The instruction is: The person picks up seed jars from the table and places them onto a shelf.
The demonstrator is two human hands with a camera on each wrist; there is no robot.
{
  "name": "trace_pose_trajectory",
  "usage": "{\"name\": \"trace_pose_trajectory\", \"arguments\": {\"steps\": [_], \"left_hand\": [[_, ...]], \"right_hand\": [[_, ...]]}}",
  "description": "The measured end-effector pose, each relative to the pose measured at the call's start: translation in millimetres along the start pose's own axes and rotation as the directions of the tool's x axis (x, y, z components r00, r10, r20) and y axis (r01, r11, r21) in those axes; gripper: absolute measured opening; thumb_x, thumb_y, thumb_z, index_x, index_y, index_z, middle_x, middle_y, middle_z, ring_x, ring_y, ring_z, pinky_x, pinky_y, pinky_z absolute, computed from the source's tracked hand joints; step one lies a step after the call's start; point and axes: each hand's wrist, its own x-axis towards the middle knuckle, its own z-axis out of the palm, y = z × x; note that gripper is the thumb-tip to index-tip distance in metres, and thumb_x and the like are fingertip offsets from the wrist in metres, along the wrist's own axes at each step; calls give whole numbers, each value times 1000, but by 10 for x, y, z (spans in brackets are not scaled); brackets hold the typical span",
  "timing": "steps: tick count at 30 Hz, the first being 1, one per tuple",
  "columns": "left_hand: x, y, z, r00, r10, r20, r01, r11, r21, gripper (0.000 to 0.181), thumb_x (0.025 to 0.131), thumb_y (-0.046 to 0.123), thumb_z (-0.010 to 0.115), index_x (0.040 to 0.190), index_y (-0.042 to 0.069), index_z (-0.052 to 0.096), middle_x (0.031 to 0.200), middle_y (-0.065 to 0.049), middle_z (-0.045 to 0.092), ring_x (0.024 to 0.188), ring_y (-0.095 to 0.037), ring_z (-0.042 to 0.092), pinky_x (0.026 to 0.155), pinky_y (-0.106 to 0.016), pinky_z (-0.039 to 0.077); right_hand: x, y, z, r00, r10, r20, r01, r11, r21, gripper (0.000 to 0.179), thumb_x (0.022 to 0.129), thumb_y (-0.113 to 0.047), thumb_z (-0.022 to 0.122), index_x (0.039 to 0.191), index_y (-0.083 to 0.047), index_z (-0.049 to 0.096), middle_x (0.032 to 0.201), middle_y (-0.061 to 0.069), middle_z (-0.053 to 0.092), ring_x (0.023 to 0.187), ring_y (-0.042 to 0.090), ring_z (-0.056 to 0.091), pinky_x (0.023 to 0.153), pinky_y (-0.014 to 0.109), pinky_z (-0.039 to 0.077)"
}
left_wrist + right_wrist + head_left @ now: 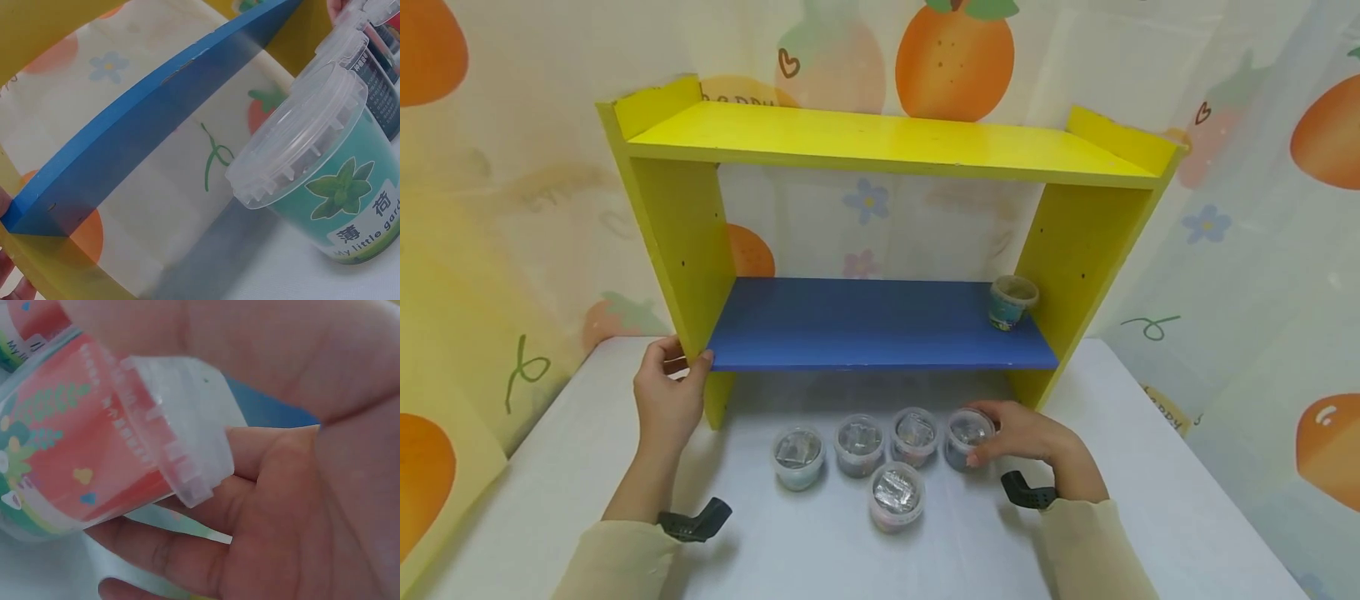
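My left hand (672,400) grips the left side panel of a yellow shelf unit (692,275), thumb in front and fingers behind the panel's edge. In the left wrist view, its fingers (24,289) show at the lower left corner. Around the rightmost lidded plastic cup (967,437) on the table curl the thumb and fingers of my right hand (1026,433). That cup has a red label and a clear lid (181,425) in the right wrist view. Left of it stand several similar cups, among them a green one (337,181) with a mint-leaf label.
On the blue middle board (850,325) a small lidless cup (1011,302) stands at the right end, near the right side panel. A nearer cup (896,497) stands in front of the row on the white tabletop (805,558). A fruit-printed curtain (1247,275) hangs behind.
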Motion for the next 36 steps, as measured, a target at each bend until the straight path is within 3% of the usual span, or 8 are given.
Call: {"name": "trace_pose_trajectory", "arguments": {"steps": [6,9,12,15,17,21,25,36], "left_hand": [[34,-6,4,1000,27,-13,-27,1000,-6,40,94,24,67,126,3,56,117,-13,61,98,-13,54,76,-13,44],[46,-10,-2,999,36,-16,-36,999,-1,39,94,23,66,125,3,56,117,-13,62,98,-15,55,76,-13,44],[55,-17,-14,998,58,-20,-58,998,11,38,94,23,66,124,3,56,116,-12,63,96,-11,54,76,-11,43],[60,-34,-24,997,77,-22,-77,997,12,38,93,23,67,123,1,57,114,-13,63,92,-5,53,73,-9,43],[48,-45,-20,996,85,-26,-85,996,15,37,93,23,67,121,1,58,112,-14,63,90,-3,52,72,-7,43],[8,-71,5,995,84,-44,-84,996,11,38,93,26,67,120,0,58,110,-13,64,90,-5,52,72,-7,43],[-14,-87,17,995,82,-61,-82,997,6,36,93,25,67,118,0,58,110,-13,64,90,-7,52,72,-7,42],[-21,-91,76,992,94,-80,-97,995,-36,31,93,17,66,117,-2,58,106,-12,62,88,-1,52,70,-7,43]], "right_hand": [[13,-15,-57,999,-30,-25,34,988,149,73,74,-31,85,134,-9,51,119,8,62,104,24,56,90,41,51],[6,-57,-88,993,-109,-54,120,947,297,65,79,-28,82,130,-5,49,115,9,62,100,24,59,85,36,53],[-6,-148,-97,959,-242,-145,281,865,416,62,88,-34,74,132,0,46,118,6,62,102,20,59,86,33,54],[15,-301,-72,900,-348,-263,434,770,466,61,94,-34,67,137,2,43,122,3,60,98,17,61,87,32,54],[54,-430,-47,878,-341,-336,468,760,451,57,94,-29,66,140,-2,44,125,0,58,99,15,61,88,30,54],[212,-707,-28,871,-240,-429,411,835,366,57,91,-19,70,144,-14,46,130,4,58,110,17,60,90,27,53],[458,-907,-30,879,-180,-441,317,912,260,63,90,-30,72,146,-20,44,135,9,56,117,26,59,91,37,53],[1071,-1193,-70,927,-70,-369,156,965,209,88,82,-65,67,151,-23,35,142,6,49,128,29,51,100,51,47]]}}
